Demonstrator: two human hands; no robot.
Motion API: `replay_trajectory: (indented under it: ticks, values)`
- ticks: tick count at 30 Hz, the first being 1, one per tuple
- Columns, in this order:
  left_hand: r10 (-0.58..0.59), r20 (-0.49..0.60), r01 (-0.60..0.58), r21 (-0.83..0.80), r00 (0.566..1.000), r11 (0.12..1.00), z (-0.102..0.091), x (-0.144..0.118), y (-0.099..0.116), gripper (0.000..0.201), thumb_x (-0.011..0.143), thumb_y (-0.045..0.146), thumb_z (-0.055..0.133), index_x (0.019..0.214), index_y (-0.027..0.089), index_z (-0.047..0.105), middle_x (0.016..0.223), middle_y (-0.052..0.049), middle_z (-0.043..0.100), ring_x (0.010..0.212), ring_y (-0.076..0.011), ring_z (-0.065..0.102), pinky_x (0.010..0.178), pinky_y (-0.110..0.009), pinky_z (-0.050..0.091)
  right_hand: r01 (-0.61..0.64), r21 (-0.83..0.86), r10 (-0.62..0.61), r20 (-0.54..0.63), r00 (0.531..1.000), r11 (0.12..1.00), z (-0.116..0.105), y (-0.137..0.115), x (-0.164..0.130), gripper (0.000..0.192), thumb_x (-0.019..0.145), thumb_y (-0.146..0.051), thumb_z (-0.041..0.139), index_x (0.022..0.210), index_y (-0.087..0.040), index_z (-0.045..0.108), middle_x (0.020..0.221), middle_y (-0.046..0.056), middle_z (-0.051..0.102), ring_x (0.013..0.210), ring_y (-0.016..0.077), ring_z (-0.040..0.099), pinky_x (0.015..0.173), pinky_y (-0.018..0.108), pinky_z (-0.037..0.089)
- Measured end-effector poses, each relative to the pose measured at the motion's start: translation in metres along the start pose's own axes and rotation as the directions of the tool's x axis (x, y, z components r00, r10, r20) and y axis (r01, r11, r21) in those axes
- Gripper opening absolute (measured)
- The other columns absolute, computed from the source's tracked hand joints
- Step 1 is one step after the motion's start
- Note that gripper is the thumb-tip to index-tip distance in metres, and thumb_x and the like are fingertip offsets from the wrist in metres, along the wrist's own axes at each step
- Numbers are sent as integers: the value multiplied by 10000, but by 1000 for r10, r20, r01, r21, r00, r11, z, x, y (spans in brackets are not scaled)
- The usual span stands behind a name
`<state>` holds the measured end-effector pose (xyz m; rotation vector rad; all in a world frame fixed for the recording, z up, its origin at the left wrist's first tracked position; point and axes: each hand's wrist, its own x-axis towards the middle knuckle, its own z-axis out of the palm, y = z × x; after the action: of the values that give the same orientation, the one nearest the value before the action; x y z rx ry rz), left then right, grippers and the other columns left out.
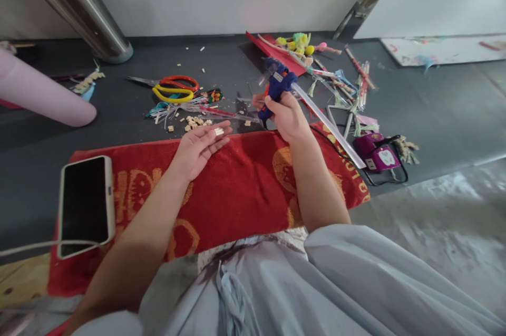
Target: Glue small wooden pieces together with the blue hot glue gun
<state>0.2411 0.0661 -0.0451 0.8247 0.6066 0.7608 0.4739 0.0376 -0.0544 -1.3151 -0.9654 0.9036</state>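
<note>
My left hand [201, 146] is above the far edge of the red towel [245, 188], pinching a small pale piece [219, 131] between thumb and fingers. Just beyond it lies a heap of small cream-coloured pieces [195, 123] on the dark tabletop. In my right hand [288, 112] is a blue hot glue gun [279, 80], its nozzle turned away from me. A long clear glue stick [328, 125] sticks out of its back end, over my right forearm. The glue gun's tip is blurred against a red sheet [276, 54].
Scissors [174, 90] with red and yellow handles lie beyond my left hand. A phone [87, 204] rests on the towel's left end. At right are a purple box [375, 152] with a black cord and several paper strips. A metal post [95, 19] stands at back left.
</note>
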Motion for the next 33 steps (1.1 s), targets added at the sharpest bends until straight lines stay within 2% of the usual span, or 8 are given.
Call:
replay_trajectory:
  ticks: [5, 9, 15, 18, 20, 28, 33]
  values:
    - [-57, -143, 44, -97, 988, 994, -2, 5, 1, 132, 745, 232, 764, 798, 154, 673, 832, -22, 742, 759, -123, 716, 708, -235, 597, 24, -196, -57, -165, 985, 980, -13, 17, 11, 283, 872, -436, 570, 1050, -253, 447, 1049, 60, 656, 850, 174, 701, 769, 352, 567]
    - [-86, -199, 54, -160, 976, 986, -3, 7, 4, 108, 794, 222, 716, 769, 159, 632, 704, 20, 674, 601, -70, 638, 591, -192, 553, 59, -230, -101, -175, 979, 971, -9, 10, 10, 247, 885, -425, 571, 1029, -243, 488, 906, 20, 642, 718, 129, 652, 689, 303, 555]
    - [-95, -183, 51, -228, 979, 972, -2, 6, 8, 169, 816, 222, 701, 704, 154, 593, 628, 45, 581, 506, -38, 518, 514, -175, 480, 59, -156, -54, 37, 998, 986, 12, -26, -12, 294, 821, -480, 672, 821, -206, 565, 666, -36, 584, 537, 58, 521, 536, 200, 479]
    - [-101, -188, 52, -248, 977, 967, 0, 5, 11, 203, 835, 237, 688, 688, 159, 571, 607, 53, 549, 487, -29, 486, 497, -166, 446, 78, -189, -31, 239, 971, 979, 19, -39, -22, 429, 852, -590, 585, 743, -175, 591, 593, -22, 596, 476, 47, 511, 491, 189, 454]
    - [-96, -200, 43, -254, 975, 966, 1, 4, 13, 229, 843, 248, 683, 675, 161, 554, 598, 57, 533, 478, -23, 469, 487, -159, 424, 63, -173, -4, 320, 947, 983, 22, -43, -27, 498, 832, -651, 563, 764, -160, 607, 584, -14, 619, 447, 49, 529, 464, 187, 448]
    - [-64, -246, -1, -254, 967, 967, 0, 7, 17, 294, 849, 290, 683, 642, 166, 516, 554, 68, 493, 439, -12, 427, 449, -148, 388, -62, -100, 99, 416, 904, 993, 25, -42, -33, 525, 789, -674, 594, 691, -159, 566, 547, -4, 629, 394, 66, 562, 395, 169, 441]
    - [-14, -261, -37, -188, 965, 981, -3, 8, 16, 327, 811, 282, 727, 615, 170, 491, 542, 74, 483, 424, -8, 419, 435, -143, 375, -140, -122, 180, 449, 875, 983, 28, -41, -34, 518, 779, -680, 600, 683, -173, 553, 544, -1, 633, 420, 81, 586, 399, 167, 459]
